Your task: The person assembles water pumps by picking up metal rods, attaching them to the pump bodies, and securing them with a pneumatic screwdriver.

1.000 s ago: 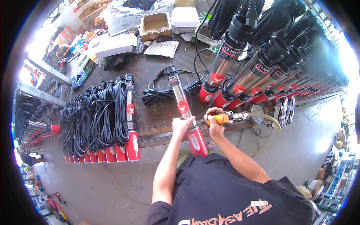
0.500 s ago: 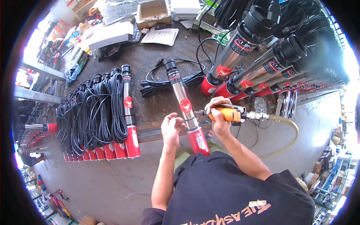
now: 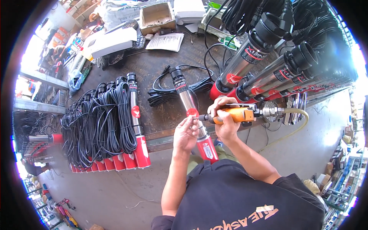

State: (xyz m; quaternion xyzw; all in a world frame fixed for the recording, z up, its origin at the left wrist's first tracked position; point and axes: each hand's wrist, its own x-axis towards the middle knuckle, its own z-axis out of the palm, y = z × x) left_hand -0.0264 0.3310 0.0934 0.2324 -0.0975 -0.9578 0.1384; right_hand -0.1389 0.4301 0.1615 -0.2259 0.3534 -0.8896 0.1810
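Note:
A long steel submersible pump (image 3: pixel 188 102) with a red base lies on the dark workbench (image 3: pixel 161 65), its red end jutting over the front edge toward me. My right hand (image 3: pixel 225 119) grips an orange air screwdriver (image 3: pixel 234 115) held sideways, with its bit pointing left at the pump body. A yellowish hose (image 3: pixel 295 115) runs off the tool's right end. My left hand (image 3: pixel 185 133) rests its fingers on the pump at the bit's tip, beside a round red sticker.
A row of similar pumps wrapped in black cable (image 3: pixel 111 122) lies at the left. More pumps (image 3: pixel 268 65) lean in a stack at the right. A coiled black cable (image 3: pixel 172 92), an open cardboard box (image 3: pixel 156 17) and papers (image 3: pixel 165 41) sit behind. Concrete floor lies below.
My right hand has kept the screwdriver level and brought its bit against the pump. My left hand slid up to the bit's tip. The view shifted slightly.

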